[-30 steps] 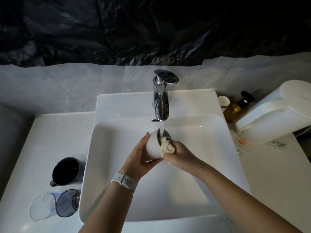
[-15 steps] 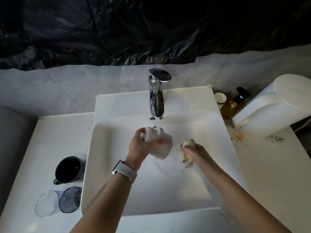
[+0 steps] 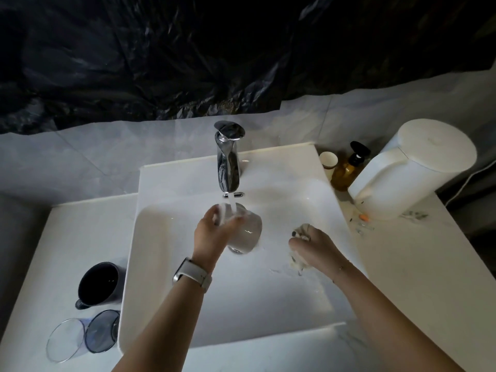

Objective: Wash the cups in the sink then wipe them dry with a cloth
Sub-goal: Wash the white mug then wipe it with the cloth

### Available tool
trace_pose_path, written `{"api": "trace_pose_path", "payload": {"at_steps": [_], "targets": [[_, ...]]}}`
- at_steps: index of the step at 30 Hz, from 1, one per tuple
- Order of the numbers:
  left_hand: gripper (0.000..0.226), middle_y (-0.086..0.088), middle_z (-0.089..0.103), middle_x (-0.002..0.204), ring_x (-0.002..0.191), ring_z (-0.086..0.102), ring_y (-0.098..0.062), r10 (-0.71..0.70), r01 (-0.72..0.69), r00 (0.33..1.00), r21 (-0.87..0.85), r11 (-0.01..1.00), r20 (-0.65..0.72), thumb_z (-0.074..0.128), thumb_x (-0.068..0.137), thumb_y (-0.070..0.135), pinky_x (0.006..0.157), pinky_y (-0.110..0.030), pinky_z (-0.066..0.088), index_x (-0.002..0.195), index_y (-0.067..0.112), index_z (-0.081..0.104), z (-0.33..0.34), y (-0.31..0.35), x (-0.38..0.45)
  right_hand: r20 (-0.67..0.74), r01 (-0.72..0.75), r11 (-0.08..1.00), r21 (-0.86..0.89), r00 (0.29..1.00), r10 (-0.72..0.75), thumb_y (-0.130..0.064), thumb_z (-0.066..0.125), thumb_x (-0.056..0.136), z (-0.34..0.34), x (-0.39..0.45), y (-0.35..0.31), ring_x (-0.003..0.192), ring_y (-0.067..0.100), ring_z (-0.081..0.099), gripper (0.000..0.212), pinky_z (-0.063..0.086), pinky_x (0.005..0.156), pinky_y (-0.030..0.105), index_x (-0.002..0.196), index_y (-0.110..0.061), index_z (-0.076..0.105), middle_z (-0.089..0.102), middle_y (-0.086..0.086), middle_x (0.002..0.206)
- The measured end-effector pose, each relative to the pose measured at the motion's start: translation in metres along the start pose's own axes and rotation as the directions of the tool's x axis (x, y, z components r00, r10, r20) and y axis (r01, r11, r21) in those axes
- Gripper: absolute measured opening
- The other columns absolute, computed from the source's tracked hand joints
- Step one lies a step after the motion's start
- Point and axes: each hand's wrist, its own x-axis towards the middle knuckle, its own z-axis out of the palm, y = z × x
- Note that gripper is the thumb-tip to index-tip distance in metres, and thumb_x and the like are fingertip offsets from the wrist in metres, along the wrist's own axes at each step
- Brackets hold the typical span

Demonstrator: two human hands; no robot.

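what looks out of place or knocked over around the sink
Two clear tumblers lie tipped on their sides on the counter left of the sink, below the upright dark mug. Small debris is scattered by the white kettle.

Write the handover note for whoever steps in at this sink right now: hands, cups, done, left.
Left hand: holds the white mug tilted under the running faucet, over the sink basin.
Right hand: grip closed on the wet cloth, apart from the mug, low in the basin.
Waiting on the counter left of the sink: black mug, upright; clear tumbler and dark tumbler, both lying on their sides.
Done: white mug is at the rinse stage.
Left: finish the rinse, wash the other three, wipe all dry. Water is on.
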Motion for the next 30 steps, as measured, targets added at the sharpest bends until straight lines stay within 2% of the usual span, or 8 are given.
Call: {"api": "trace_pose_path", "payload": {"at_steps": [6,10,15,17,22,25,28,30], "targets": [[0.041,-0.006,0.071,0.106,0.099,0.067,-0.020,-0.249,0.272,0.962,-0.460,0.845,0.112,0.066,0.088,0.049,0.072,-0.035,0.059,0.112,0.016,0.071,-0.022,-0.012,-0.011,0.130,-0.090,0.956,0.280,0.990,0.055,-0.024,0.069,0.084,0.023,0.019,-0.030,0.053,0.016,0.052,0.029,0.045,0.052,0.020,0.065,-0.017,0.047,0.050,0.002,0.060],[0.037,-0.006,0.065,0.116,0.107,0.063,-0.022,-0.277,0.294,0.954,-0.559,0.775,0.116,0.067,0.086,0.049,0.083,-0.042,0.058,0.111,0.021,0.070,-0.036,-0.022,-0.013,0.284,-0.339,0.552,0.762,0.941,0.186,-0.029,0.067,0.086,0.058,0.046,-0.052,0.051,0.019,0.056,0.023,0.043,0.052,0.025,0.074,-0.017,0.052,0.053,0.004,0.062],[0.031,-0.005,0.069,0.114,0.111,0.063,-0.022,-0.310,0.291,0.945,-0.699,0.654,0.104,0.070,0.085,0.045,0.096,-0.049,0.054,0.107,0.023,0.071,-0.054,-0.033,-0.015,0.423,-0.515,0.267,0.815,0.843,0.333,-0.053,0.057,0.082,0.100,0.078,-0.060,0.060,0.023,0.054,0.042,0.044,0.066,0.025,0.061,-0.018,0.048,0.052,0.004,0.060],[0.042,-0.007,0.067,0.124,0.117,0.062,-0.023,-0.331,0.288,0.940,-0.726,0.624,0.088,0.074,0.081,0.046,0.096,-0.050,0.053,0.116,0.024,0.070,-0.062,-0.039,-0.015,0.459,-0.549,0.187,0.814,0.807,0.370,-0.044,0.041,0.091,0.113,0.083,-0.059,0.051,0.022,0.051,0.047,0.036,0.060,0.024,0.056,-0.014,0.049,0.050,0.005,0.052],[0.031,-0.008,0.068,0.122,0.119,0.061,-0.026,-0.332,0.280,0.939,-0.758,0.589,0.089,0.073,0.082,0.044,0.098,-0.052,0.051,0.106,0.025,0.072,-0.071,-0.051,-0.016,0.503,-0.486,0.374,0.790,0.862,0.058,-0.012,0.048,0.076,0.126,0.087,-0.057,0.043,0.022,0.053,0.031,0.042,0.050,0.022,0.045,-0.013,0.053,0.050,0.005,0.043],[0.027,-0.010,0.067,0.124,0.120,0.061,-0.026,-0.328,0.289,0.938,-0.786,0.546,0.117,0.070,0.085,0.041,0.098,-0.052,0.051,0.107,0.027,0.071,-0.069,-0.052,-0.015,0.423,-0.316,0.337,0.887,0.850,-0.316,-0.026,0.061,0.086,0.126,0.093,-0.047,0.058,0.019,0.052,0.023,0.046,0.067,0.028,0.076,-0.010,0.074,0.063,0.005,0.067],[0.029,-0.010,0.064,0.130,0.123,0.059,-0.026,-0.326,0.300,0.934,-0.813,0.499,0.145,0.067,0.089,0.041,0.098,-0.049,0.052,0.115,0.028,0.068,-0.066,-0.052,-0.013,0.448,-0.319,0.409,0.855,0.851,-0.274,-0.020,0.075,0.057,0.118,0.090,-0.043,0.054,0.012,0.051,0.009,0.038,0.061,0.022,0.060,-0.013,0.069,0.066,-0.001,0.067],[0.030,-0.008,0.066,0.128,0.123,0.059,-0.025,-0.329,0.309,0.931,-0.817,0.487,0.156,0.067,0.089,0.042,0.095,-0.046,0.054,0.115,0.029,0.067,-0.064,-0.050,-0.013,0.576,-0.493,0.364,0.790,0.801,-0.165,-0.011,0.068,0.044,0.110,0.092,-0.039,0.052,0.011,0.051,0.010,0.033,0.060,0.019,0.041,-0.013,0.059,0.067,0.000,0.061]]}}
